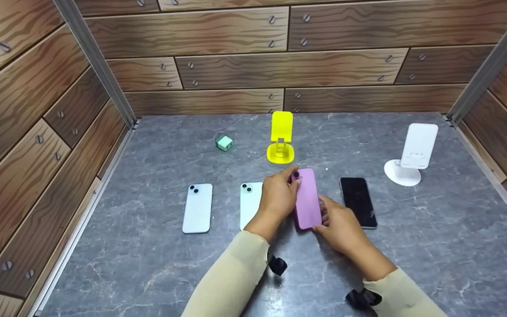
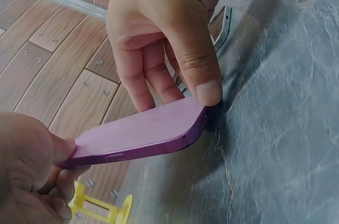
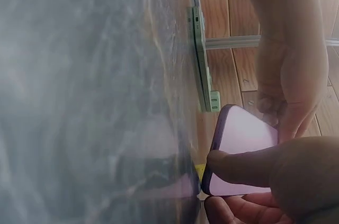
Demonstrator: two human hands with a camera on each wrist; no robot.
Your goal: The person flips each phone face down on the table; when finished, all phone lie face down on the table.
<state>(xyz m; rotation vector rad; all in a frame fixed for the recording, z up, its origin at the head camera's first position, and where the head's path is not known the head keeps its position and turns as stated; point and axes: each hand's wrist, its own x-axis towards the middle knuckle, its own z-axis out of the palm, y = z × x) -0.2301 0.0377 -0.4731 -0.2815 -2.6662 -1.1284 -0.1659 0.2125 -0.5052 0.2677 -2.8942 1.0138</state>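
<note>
Wood-patterned walls (image 1: pixel 231 70) round the back, left and right edges of a grey marbled table (image 1: pixel 148 273). Across its middle, phones laid flat: a pale blue phone (image 1: pixel 197 211) towards the left edge, a pale green phone (image 1: pixel 249 207) partly hidden by the left hand (image 1: pixel 278 193), and a black phone (image 1: pixel 359 202) right of centre. Between the last two, at a tilt, the purple phone (image 1: pixel 308 202), camera end higher, lower end close over the table; cannot tell whether touching. Left hand pinching the camera end, right hand (image 1: pixel 343 222) pinching the lower right corner with thumb and fingers: probably opposite ends to steady the slab against twisting. Towards the back edge, a yellow stand (image 1: pixel 282 125), with a green charger block (image 1: pixel 225 143) to its left; nearer the right edge, a white stand (image 1: pixel 421 143), presumably all set back out of the hands' way. Narrow gaps to both neighbouring phones, so little sideways room, with the right hand close beside the black phone. More slack upward, and forward to the yellow stand's base. Front edge out of view beneath the sleeves (image 1: pixel 231 273).
</note>
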